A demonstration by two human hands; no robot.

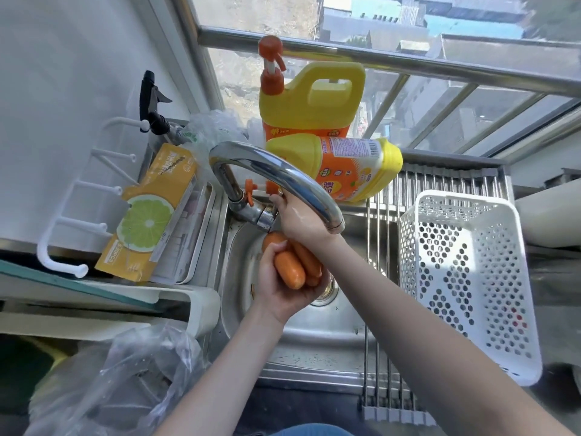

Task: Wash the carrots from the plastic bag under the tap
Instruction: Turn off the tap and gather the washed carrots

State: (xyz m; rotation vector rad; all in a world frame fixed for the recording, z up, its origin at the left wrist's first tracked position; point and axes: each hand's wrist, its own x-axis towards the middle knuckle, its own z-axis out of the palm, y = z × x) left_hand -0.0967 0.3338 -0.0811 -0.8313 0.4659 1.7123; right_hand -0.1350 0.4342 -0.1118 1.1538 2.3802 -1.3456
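Already the left hand (279, 287) gripped the fat orange carrots (294, 265) mid-frame under the curved silver tap (276, 174), ready for water; the right hand's (298, 218) fingers reached its handle, grip unclear.

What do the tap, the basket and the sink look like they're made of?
Tap: polished metal, likely chromed or stainless; it mirrors the light along its curve. Basket: white moulded plastic, matt, with punched holes all over its walls. Sink: brushed stainless steel by the look, a dull grey sheen with water drops on it.
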